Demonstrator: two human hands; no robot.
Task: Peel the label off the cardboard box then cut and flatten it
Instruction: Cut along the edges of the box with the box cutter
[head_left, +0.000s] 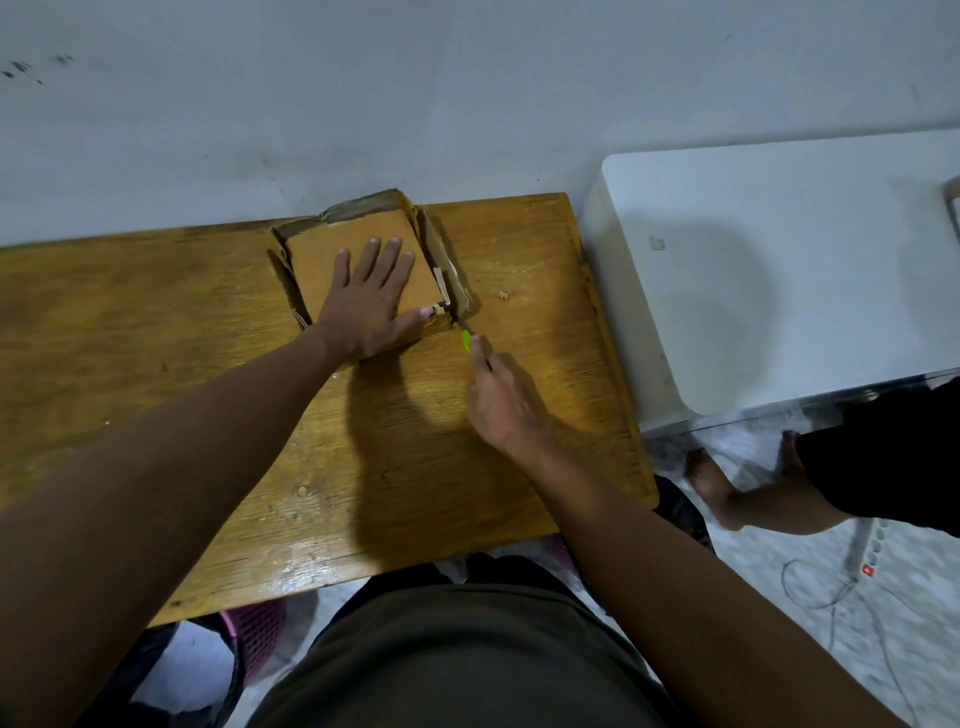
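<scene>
A shallow brown cardboard box (332, 244) lies at the far edge of the wooden table (156, 322), its low side walls partly splayed outward. My left hand (369, 301) presses flat on the box's inner floor, fingers spread. My right hand (501, 400) grips a small cutter with a green handle (466, 341). The blade tip touches the box's near right corner, beside my left thumb. A strip of pale tape clings to the right wall (441, 254). I see no label on the box.
A white appliance (779, 270) stands right of the table, close to its edge. Another person's bare foot (711, 483) and dark clothing are on the floor at right, near a power strip (867, 556) with a red light. A pink basket (254, 629) sits under the table.
</scene>
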